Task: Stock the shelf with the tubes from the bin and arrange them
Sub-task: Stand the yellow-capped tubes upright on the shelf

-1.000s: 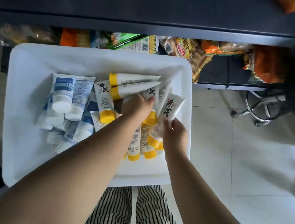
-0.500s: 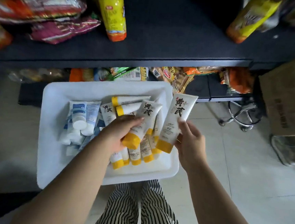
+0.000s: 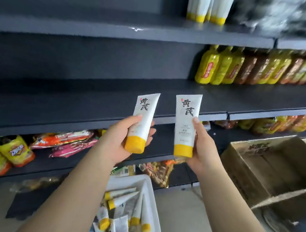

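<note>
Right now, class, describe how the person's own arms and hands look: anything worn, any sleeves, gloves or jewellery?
Both forearms are bare as far as the frame shows; no sleeves reach into view. The left hand and right hand wear no gloves, and no rings, watch or bracelet show. The fingernails visible are short and unpainted. No tattoos or other markings show on either arm.

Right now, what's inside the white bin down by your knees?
The bin holds a loose heap of white tubes with yellow caps, lying crossed over each other. The left arm and the frame's edge hide the rest of its contents.
</note>
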A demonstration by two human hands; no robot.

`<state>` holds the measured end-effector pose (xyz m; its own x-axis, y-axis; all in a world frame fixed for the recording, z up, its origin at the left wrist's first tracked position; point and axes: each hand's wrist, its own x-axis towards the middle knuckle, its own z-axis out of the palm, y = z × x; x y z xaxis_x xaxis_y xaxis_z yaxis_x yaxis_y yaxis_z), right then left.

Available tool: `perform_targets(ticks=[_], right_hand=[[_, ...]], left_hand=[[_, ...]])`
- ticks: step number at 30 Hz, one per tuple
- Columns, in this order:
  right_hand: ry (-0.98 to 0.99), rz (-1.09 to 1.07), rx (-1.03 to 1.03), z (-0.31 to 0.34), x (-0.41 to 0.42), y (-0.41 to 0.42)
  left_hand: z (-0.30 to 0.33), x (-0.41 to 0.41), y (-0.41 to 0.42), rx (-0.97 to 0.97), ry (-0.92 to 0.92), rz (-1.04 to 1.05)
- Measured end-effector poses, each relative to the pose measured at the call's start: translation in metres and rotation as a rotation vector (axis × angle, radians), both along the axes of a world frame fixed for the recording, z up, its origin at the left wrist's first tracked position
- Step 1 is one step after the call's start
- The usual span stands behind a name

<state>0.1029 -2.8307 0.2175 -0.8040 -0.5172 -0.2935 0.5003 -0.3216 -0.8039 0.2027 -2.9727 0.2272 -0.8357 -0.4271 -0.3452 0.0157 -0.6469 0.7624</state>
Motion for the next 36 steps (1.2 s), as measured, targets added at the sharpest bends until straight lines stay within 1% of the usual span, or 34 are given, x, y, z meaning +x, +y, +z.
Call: perform_targets(ticks=[4, 7, 12, 14, 20, 22, 26, 28, 32, 36], right_hand=[[0.032, 0.047, -0.221, 0.064, -0.045, 0.02], [0.09, 0.106, -0.313, 0.1, -0.08, 0.04], [0.246, 0.21, -0.29, 0.142, -0.142, 0.077], [0.285, 0.217, -0.269, 0.155, -0.163, 0.089], [0.297, 0.183, -0.193, 0.177, -0.214, 0.097], [0.325, 0.193, -0.173, 0.181, -0.227, 0.091], [0.529, 0.212, -0.112, 0.183, -0.251, 0.068], [0.599, 0.194, -0.093, 0.185, -0.265, 0.05], [0.685, 0.186, -0.086, 0.19, -0.296, -0.003], [0.704, 0.183, -0.096, 0.201, -0.33, -0.062]], left_hand=[[0.068, -0.038, 0.023, -0.126, 0.113, -0.024], [0.106, -0.07, 0.045, -0.219, 0.175, 0.004], [0.151, -0.124, 0.085, -0.255, 0.247, 0.099], [0.164, -0.143, 0.097, -0.27, 0.265, 0.134], [0.181, -0.179, 0.103, -0.398, 0.262, 0.217], [0.184, -0.19, 0.098, -0.413, 0.246, 0.259], [0.186, -0.215, 0.076, -0.486, 0.25, 0.307], [0.186, -0.228, 0.059, -0.5, 0.273, 0.306], [0.186, -0.256, 0.011, -0.523, 0.312, 0.308], [0.192, -0.289, -0.041, -0.527, 0.322, 0.305]])
